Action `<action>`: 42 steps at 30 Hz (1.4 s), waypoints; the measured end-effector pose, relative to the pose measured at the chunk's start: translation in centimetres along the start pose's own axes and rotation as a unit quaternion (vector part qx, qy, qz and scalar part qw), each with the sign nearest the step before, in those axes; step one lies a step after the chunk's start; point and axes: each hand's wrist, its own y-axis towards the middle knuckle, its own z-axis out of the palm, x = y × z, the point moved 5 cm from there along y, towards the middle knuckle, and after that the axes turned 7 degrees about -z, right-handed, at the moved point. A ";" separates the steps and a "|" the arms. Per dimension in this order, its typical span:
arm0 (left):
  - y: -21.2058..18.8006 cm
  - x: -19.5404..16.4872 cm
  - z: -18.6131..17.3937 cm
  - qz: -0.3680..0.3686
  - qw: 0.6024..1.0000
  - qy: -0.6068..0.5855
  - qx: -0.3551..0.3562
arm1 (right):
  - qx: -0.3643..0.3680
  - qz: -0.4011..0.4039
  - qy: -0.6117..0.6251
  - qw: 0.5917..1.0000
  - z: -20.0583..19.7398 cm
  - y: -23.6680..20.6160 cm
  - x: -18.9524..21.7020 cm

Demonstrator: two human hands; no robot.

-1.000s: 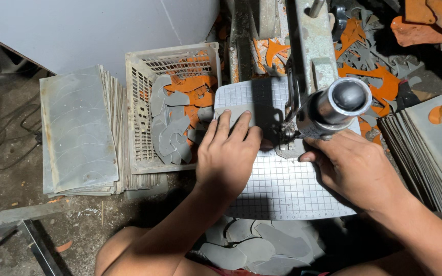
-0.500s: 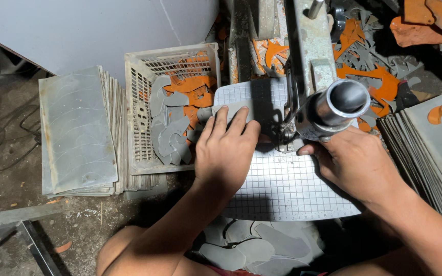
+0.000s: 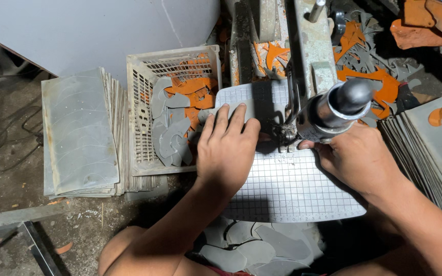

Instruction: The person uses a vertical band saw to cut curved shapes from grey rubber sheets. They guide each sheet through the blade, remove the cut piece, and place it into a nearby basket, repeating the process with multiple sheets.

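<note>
A flat grey sheet (image 3: 292,189) printed with a fine grid lies on the machine's worktop, at the centre of the head view. Its long axis runs from the near right corner up and away toward the far left, so that the far end points at the plastic crate (image 3: 139,128). The near edge is rounded and lies closest to the person.

The left hand (image 3: 226,151) lies flat on the far left part of the sheet, palm down, fingers (image 3: 231,117) extended and slightly spread, pressing on the material. The right hand (image 3: 356,158) rests on the right side of the sheet, fingers curled and closed against its edge just below the machine head; whether they pinch the sheet cannot be told.

A shiny metal cylinder (image 3: 338,107) of the machine (image 3: 313,51) overhangs the sheet between the two hands and hides the cutting point beneath it.

Surroundings:
- The crate, just left of the sheet, holds grey and orange cut shapes (image 3: 175,117).
- A stack of grey sheets (image 3: 80,133) lies left of the crate.
- A second stack (image 3: 431,148) lies at the right.
- Orange and grey offcuts (image 3: 369,76) lie behind the machine.
- Grey cut pieces (image 3: 262,248) lie on the floor below the sheet.
</note>
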 end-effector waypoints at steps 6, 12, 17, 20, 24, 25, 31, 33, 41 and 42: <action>0.2 0.1 0.0 -0.004 1.000 0.008 0.012 | -0.001 -0.025 -0.032 0.999 0.4 0.2 -0.5; 2.0 0.3 0.1 0.001 0.998 0.033 0.048 | 0.003 -0.046 -0.013 0.999 -0.5 2.9 -1.1; 3.8 3.7 -1.8 0.000 0.999 -0.046 0.000 | -0.054 0.019 0.191 0.980 -1.5 5.4 -1.0; 3.8 6.9 -1.1 -0.122 0.979 -0.034 0.158 | -0.115 -0.105 0.108 0.982 -2.6 5.9 -1.5; 3.1 11.0 -3.0 -0.238 0.955 0.017 0.177 | -0.012 0.160 -0.085 0.983 -1.6 3.0 -10.6; 2.8 11.9 -3.6 -0.262 0.945 0.041 0.192 | 0.072 0.240 -0.144 0.957 -0.6 2.0 -13.6; 1.0 13.5 -6.4 -0.303 0.922 0.073 0.229 | 0.582 0.282 -0.098 0.757 13.5 -9.4 -16.4; 0.3 13.2 -6.3 -0.332 0.903 0.052 0.266 | 0.622 0.172 -0.070 0.761 18.6 -13.2 -11.4; -0.1 12.4 -6.9 -0.309 0.911 0.044 0.270 | 0.455 0.162 -0.020 0.876 22.3 -18.7 -5.1; 0.2 12.2 -7.0 -0.299 0.918 0.040 0.257 | 0.403 0.207 0.020 0.891 21.7 -18.4 -5.7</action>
